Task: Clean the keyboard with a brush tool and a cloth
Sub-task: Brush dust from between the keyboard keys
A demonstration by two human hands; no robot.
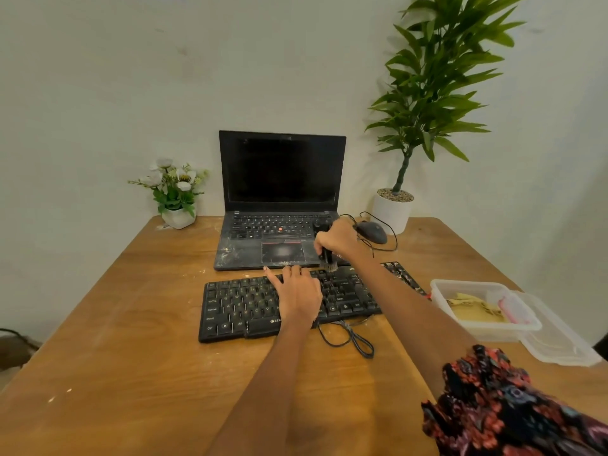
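Black keyboard (250, 304), midsection hidden under left hand (297, 291).

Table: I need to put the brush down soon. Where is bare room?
Bare wood lies left of the keyboard, below the flower pot, and along the near edge of the table. The right side is crowded: tub, lid, mouse, cables.

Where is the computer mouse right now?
In the head view, the mouse sits on the table at the far right, between the laptop and the white plant pot, just behind the right hand.
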